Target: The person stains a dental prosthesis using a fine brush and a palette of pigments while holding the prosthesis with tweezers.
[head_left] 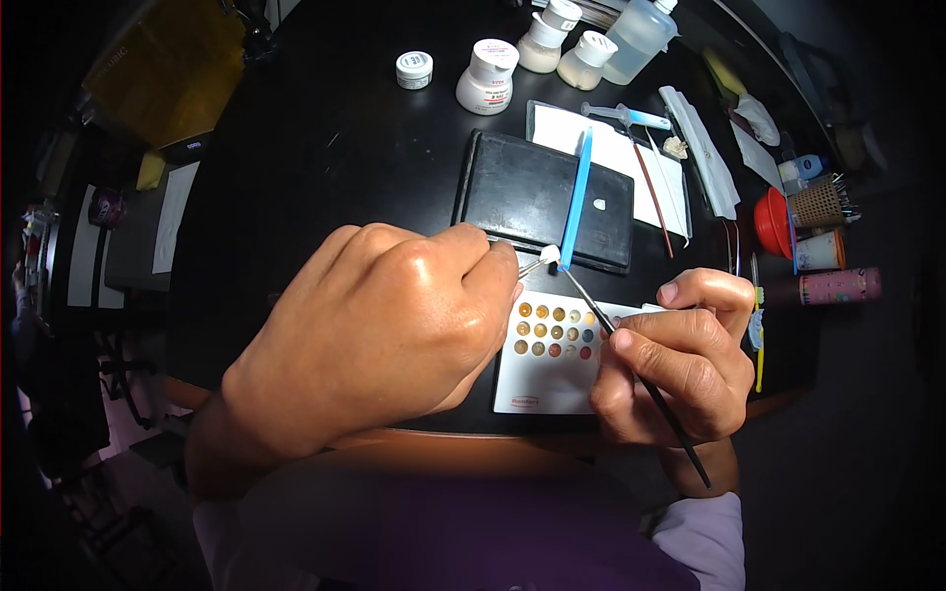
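My left hand [394, 325] is closed round metal tweezers [532, 267], most of them hidden by the fingers. At their tips is a small white piece, tooth-like in shape [550, 255]. My right hand [680, 364] pinches a thin black brush [650, 389], its tip close beside the white piece. Under both hands lies a white palette [542, 384] with rows of yellow, brown, red and bluish wells. Just beyond, a blue strip [577, 197] rests across a black flat case [522, 187], which bears another tiny white piece [599, 204].
White-lidded jars [486, 84] and a clear bottle [639, 44] stand at the back. Right of the case are a white sheet [616, 163], a syringe [631, 116] and a red-handled brush [652, 192]. Farther right are a red bowl [773, 223] and a pink can [840, 287].
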Action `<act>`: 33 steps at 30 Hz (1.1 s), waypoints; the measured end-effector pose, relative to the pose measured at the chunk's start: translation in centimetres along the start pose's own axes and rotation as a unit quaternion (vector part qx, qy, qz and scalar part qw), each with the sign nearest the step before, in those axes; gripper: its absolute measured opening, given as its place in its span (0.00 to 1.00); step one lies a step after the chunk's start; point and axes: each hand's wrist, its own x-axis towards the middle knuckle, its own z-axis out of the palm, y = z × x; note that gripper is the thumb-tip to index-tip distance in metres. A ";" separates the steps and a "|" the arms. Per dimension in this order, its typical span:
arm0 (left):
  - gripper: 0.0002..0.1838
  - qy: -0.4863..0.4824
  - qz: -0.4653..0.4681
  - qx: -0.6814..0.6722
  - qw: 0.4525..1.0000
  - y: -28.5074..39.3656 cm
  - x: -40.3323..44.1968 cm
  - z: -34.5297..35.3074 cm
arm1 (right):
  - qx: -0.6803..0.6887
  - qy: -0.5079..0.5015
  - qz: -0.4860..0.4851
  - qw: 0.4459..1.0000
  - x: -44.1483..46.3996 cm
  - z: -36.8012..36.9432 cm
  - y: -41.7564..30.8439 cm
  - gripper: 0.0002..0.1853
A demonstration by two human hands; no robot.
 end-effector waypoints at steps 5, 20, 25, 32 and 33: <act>0.10 -0.006 -0.006 0.003 1.000 0.1 0.0 -0.1 | -0.007 -0.002 -0.001 1.000 0.2 0.1 0.2 0.19; 0.10 -0.008 -0.008 0.001 1.000 0.0 0.0 0.0 | -0.006 -0.009 -0.005 1.000 0.2 0.4 0.3 0.19; 0.10 -0.008 -0.008 0.005 1.000 0.0 0.0 0.0 | -0.001 -0.017 0.000 1.000 0.2 0.2 0.1 0.18; 0.10 0.065 -0.044 -0.081 0.994 0.5 0.3 0.5 | 0.002 0.011 -0.001 1.000 0.1 0.0 0.1 0.18; 0.10 0.086 -0.063 -0.129 0.986 1.0 0.4 0.5 | 0.002 0.019 0.003 1.000 0.2 -0.1 0.0 0.18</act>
